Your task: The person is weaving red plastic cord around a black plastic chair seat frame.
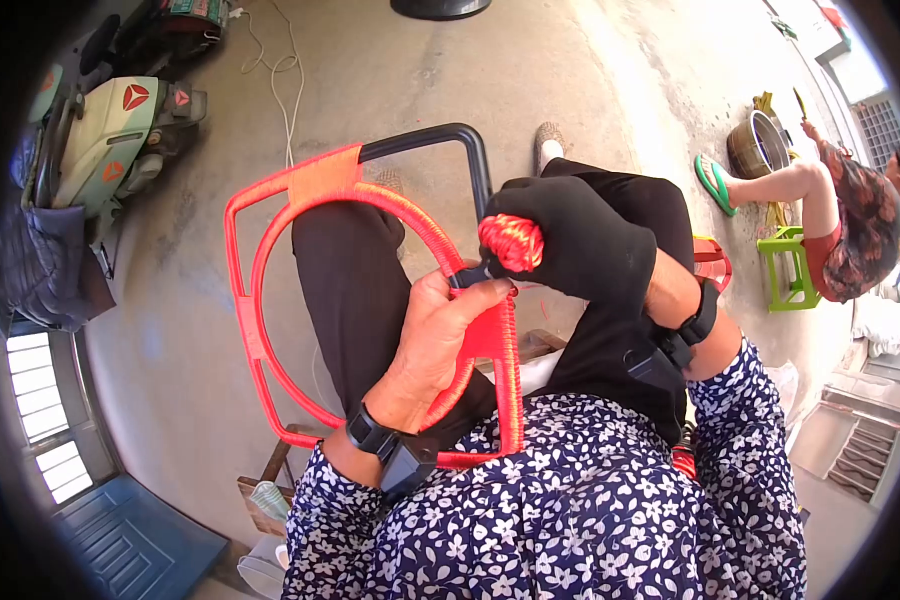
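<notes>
I see the left hand (pixel 432 345) bare, fingers curled around the red wrapped frame (pixel 270 300) lying across the lap, thumb pressed at the woven side. Right hand (pixel 570 245), in a black glove, is closed on a ball of red cord (pixel 511 242) just above it. Scooter (pixel 110 140) parked well off left.
</notes>
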Available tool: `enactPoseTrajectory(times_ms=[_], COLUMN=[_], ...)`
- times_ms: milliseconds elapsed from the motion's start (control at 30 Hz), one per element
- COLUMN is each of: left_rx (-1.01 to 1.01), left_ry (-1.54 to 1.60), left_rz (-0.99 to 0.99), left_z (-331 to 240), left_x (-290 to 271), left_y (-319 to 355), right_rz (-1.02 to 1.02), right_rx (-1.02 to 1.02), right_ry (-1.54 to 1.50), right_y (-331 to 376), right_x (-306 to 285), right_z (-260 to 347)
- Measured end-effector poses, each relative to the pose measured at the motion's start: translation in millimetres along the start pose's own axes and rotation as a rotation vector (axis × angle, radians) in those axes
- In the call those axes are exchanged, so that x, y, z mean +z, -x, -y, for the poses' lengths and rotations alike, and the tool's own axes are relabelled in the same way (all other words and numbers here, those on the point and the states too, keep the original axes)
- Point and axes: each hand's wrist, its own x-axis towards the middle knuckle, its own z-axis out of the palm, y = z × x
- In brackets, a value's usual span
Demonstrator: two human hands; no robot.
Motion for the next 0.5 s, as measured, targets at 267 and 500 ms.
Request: enactPoseTrajectory(times_ms=[267, 500], left_rx=[-0.044, -0.035], left_ry=[0.034, 0.01], left_rz=[-0.037, -0.038], left_z=[-11, -6], left_x=[5, 1], left_y=[2, -2], right_rz=[-0.209, 0.081], right_rx=[0.042, 0.705], right_ry=[-0.48, -1.008], right_y=[60, 73], right_x=[32, 21], right_z=[15, -2])
